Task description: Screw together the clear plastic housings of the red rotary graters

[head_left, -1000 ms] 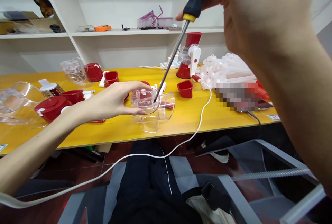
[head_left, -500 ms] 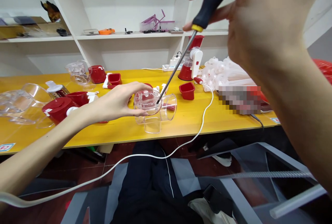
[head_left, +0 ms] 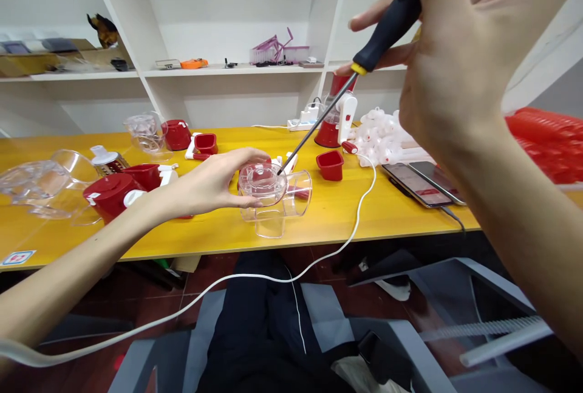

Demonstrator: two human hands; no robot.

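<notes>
My left hand (head_left: pixel 218 183) grips the side of a clear plastic grater body (head_left: pixel 298 195), thumb in front and fingers behind. The body has a round flanged top, a side tube and a short tube pointing down at the table's front edge. My right hand (head_left: pixel 455 34), raised at the upper right, is closed around the black handle of a screwdriver (head_left: pixel 325 115). Its long shaft slants down to the left, and the tip rests at the right part of the round top. Whether a screw sits under the tip is too small to tell.
Red and white grater parts (head_left: pixel 112 194) and clear bodies (head_left: pixel 34 186) lie left on the yellow table (head_left: pixel 218 238). An assembled grater (head_left: pixel 334 116), a red cup (head_left: pixel 330 165), white plastic pieces (head_left: pixel 376 138) and phones (head_left: pixel 419 183) lie right. A white cable (head_left: pixel 357 211) loops across the front.
My right hand has turned about the handle and shifted right, so the screwdriver leans more. Its tip stays on the clear body, which my left hand still grips. The view has moved slightly.
</notes>
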